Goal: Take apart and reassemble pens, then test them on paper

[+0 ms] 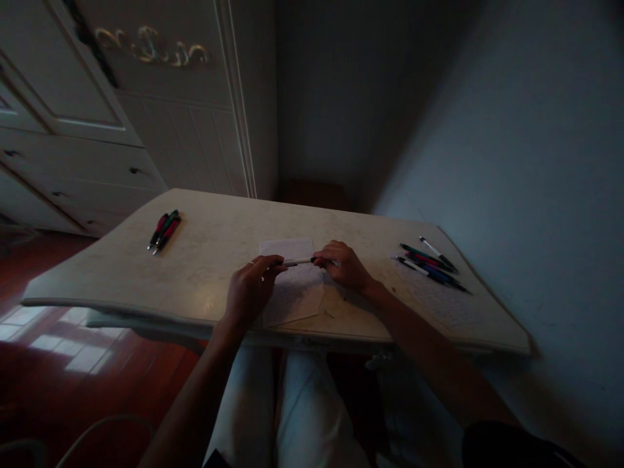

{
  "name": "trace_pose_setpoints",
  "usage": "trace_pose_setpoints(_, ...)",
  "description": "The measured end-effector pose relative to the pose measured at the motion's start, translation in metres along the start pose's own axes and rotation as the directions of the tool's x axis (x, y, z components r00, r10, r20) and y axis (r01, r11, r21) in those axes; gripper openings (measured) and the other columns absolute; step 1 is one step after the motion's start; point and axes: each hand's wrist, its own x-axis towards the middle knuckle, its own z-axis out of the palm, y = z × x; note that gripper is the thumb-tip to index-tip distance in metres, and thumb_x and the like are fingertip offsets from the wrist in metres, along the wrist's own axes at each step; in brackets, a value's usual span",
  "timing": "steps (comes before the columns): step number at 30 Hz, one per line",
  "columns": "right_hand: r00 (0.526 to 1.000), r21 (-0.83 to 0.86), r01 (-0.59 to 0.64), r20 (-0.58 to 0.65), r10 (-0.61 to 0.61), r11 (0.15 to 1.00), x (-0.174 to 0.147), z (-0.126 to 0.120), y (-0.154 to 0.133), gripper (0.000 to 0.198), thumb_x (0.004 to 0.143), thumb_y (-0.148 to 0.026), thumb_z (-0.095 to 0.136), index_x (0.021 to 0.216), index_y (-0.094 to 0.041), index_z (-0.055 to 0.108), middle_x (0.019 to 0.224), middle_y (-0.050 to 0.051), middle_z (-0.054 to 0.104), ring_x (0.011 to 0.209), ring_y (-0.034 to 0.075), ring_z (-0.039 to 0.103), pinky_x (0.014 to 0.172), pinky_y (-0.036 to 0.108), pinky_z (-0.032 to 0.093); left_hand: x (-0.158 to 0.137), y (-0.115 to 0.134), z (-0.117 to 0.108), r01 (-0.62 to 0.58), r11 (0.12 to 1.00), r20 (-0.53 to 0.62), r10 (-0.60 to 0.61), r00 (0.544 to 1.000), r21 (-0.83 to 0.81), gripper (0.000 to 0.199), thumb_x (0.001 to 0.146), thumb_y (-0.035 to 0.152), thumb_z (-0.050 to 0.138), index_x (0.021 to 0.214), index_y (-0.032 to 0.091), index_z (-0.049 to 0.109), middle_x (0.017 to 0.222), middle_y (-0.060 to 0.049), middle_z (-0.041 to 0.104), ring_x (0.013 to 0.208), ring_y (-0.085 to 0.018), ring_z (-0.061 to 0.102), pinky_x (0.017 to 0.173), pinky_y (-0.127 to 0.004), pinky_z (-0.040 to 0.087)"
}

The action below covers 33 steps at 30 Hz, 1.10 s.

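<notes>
A white pen with black parts (299, 261) lies level between my two hands, above a sheet of paper. My left hand (251, 286) pinches its left end, and a ring shows on one finger. My right hand (344, 265) is closed round the other end, so that part is mostly covered. Beneath them, the paper (295, 299) looks covered in faint writing too dim to read. The pen's tip and any cap are hard to make out in this low light.
On the table (219, 260), a bunch of red, green and black pens (164, 231) lies far left. Several more pens (429, 263) lie at the right, partly over another paper (443, 302). A wall (536, 195) borders the right side; a white cabinet (190, 130) stands behind.
</notes>
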Motion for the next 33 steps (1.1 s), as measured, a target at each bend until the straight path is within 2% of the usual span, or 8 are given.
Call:
trace_pose_setpoints(6, 1.000, 0.001, 0.004, 0.014, -0.004, 1.000, 0.000, 0.001, -0.001, 0.011, 0.088, -0.021, 0.066, 0.092, -0.020, 0.076, 0.083, 0.007, 0.074, 0.080, 0.020, 0.059, 0.075, 0.034, 0.041, 0.002, 0.006, -0.005, 0.070, 0.990, 0.042, -0.076, 0.996, 0.119, 0.050, 0.098, 0.049, 0.040, 0.069, 0.017, 0.064, 0.051, -0.002, 0.059, 0.047, -0.013, 0.055, 0.049, -0.022, 0.034)
trace_pose_setpoints(10, 0.999, -0.005, 0.017, 0.030, -0.017, 1.000, 0.000, 0.000, -0.001, 0.011, 0.088, -0.022, 0.067, 0.093, -0.019, 0.076, 0.082, 0.008, 0.073, 0.080, 0.021, 0.059, 0.075, 0.035, 0.041, 0.002, 0.008, -0.008, 0.120, 0.986, 0.082, -0.130, 0.988, 0.116, 0.055, 0.098, 0.051, 0.039, 0.061, 0.017, 0.062, 0.050, -0.002, 0.059, 0.045, -0.013, 0.054, 0.047, -0.023, 0.033)
trace_pose_setpoints(12, 0.999, -0.001, 0.025, 0.033, -0.024, 1.000, 0.000, 0.000, 0.000, 0.011, 0.088, -0.023, 0.068, 0.093, -0.019, 0.076, 0.082, 0.008, 0.073, 0.079, 0.021, 0.058, 0.075, 0.035, 0.042, 0.003, 0.008, -0.008, 0.138, 0.986, 0.094, -0.147, 0.985, 0.090, 0.051, 0.098, 0.049, 0.039, 0.069, 0.017, 0.066, 0.055, -0.003, 0.063, 0.048, -0.013, 0.058, 0.049, -0.023, 0.036)
trace_pose_setpoints(15, 1.000, 0.014, 0.013, 0.023, -0.013, 1.000, 0.000, -0.002, -0.001, 0.013, 0.088, -0.026, 0.067, 0.095, -0.020, 0.076, 0.082, 0.008, 0.072, 0.080, 0.021, 0.058, 0.077, 0.036, 0.042, 0.004, 0.007, -0.006, 0.132, 0.990, 0.046, -0.134, 0.990, 0.045, 0.036, 0.093, 0.049, 0.053, 0.101, 0.017, 0.067, 0.080, -0.005, 0.073, 0.055, -0.013, 0.063, 0.053, -0.023, 0.045)
trace_pose_setpoints(17, 1.000, 0.030, 0.006, 0.014, -0.007, 1.000, 0.000, -0.004, -0.001, 0.014, 0.089, -0.028, 0.066, 0.096, -0.021, 0.076, 0.083, 0.008, 0.072, 0.081, 0.021, 0.058, 0.078, 0.036, 0.043, 0.004, 0.005, -0.004, 0.091, 0.996, 0.020, -0.091, 0.996, -0.004, 0.045, 0.087, 0.046, 0.063, 0.123, 0.020, 0.058, 0.103, -0.007, 0.072, 0.061, -0.013, 0.064, 0.056, -0.023, 0.049)
trace_pose_setpoints(19, 1.000, 0.045, 0.011, 0.005, -0.011, 0.999, 0.000, -0.004, -0.002, 0.015, 0.089, -0.029, 0.066, 0.097, -0.021, 0.076, 0.084, 0.008, 0.072, 0.081, 0.021, 0.058, 0.078, 0.036, 0.043, 0.003, 0.002, -0.001, 0.029, 0.998, 0.028, -0.028, 0.999, -0.047, 0.041, 0.088, 0.040, 0.063, 0.124, 0.021, 0.058, 0.112, -0.009, 0.069, 0.068, -0.013, 0.066, 0.060, -0.024, 0.052)
trace_pose_setpoints(24, 1.000, 0.077, 0.032, -0.003, -0.031, 0.997, 0.000, -0.004, -0.005, 0.015, 0.089, -0.031, 0.067, 0.093, -0.021, 0.076, 0.080, 0.007, 0.071, 0.079, 0.020, 0.058, 0.076, 0.035, 0.044, 0.001, 0.000, -0.001, -0.031, 0.999, 0.001, 0.031, 1.000, -0.043, 0.018, 0.092, 0.025, 0.053, 0.099, 0.019, 0.069, 0.093, -0.006, 0.071, 0.073, -0.015, 0.067, 0.068, -0.027, 0.054)
trace_pose_setpoints(33, 0.995, 0.145, 0.088, -0.057, -0.081, 0.986, 0.001, -0.009, -0.012, 0.016, 0.088, -0.034, 0.068, 0.095, -0.022, 0.075, 0.081, 0.005, 0.069, 0.080, 0.019, 0.058, 0.077, 0.035, 0.047, 0.003, 0.005, -0.007, 0.067, 0.996, 0.032, -0.069, 0.997, 0.059, 0.040, 0.098, 0.035, 0.040, 0.069, 0.019, 0.061, 0.056, -0.001, 0.060, 0.051, -0.014, 0.057, 0.051, -0.025, 0.040)
